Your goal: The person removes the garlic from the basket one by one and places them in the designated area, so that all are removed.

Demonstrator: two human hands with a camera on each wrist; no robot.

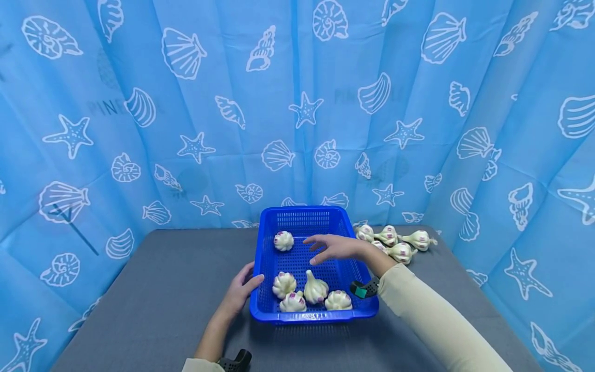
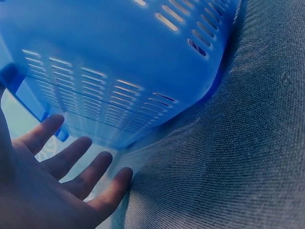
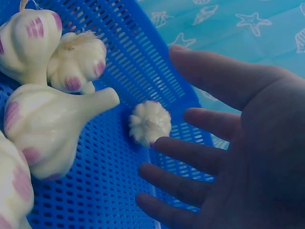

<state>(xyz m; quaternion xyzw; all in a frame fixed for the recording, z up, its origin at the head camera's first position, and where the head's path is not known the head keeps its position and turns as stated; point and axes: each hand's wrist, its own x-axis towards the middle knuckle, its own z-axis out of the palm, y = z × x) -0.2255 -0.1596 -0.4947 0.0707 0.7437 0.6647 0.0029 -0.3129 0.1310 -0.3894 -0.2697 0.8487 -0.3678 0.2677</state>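
A blue perforated plastic basket (image 1: 316, 316) stands on the table, holding several white garlic bulbs with purple patches. One garlic bulb (image 1: 283, 241) lies toward its back left; the others, including a long-necked bulb (image 3: 47, 129), cluster along the front. My left hand (image 1: 243, 290) is at the basket's left side, thumb at the rim. In the left wrist view its fingers (image 2: 97, 171) spread loosely beside the slotted outer wall. Over the basket's middle, my right hand (image 1: 337, 247) hovers with loosely extended fingers and nothing in it; the right wrist view shows its palm facing the bulbs.
To the right of the basket, several more garlic bulbs (image 1: 401, 253) lie in a group on the grey table (image 1: 186, 289). A blue curtain (image 1: 223, 129) with white shell and starfish prints rises behind the table and along both sides.
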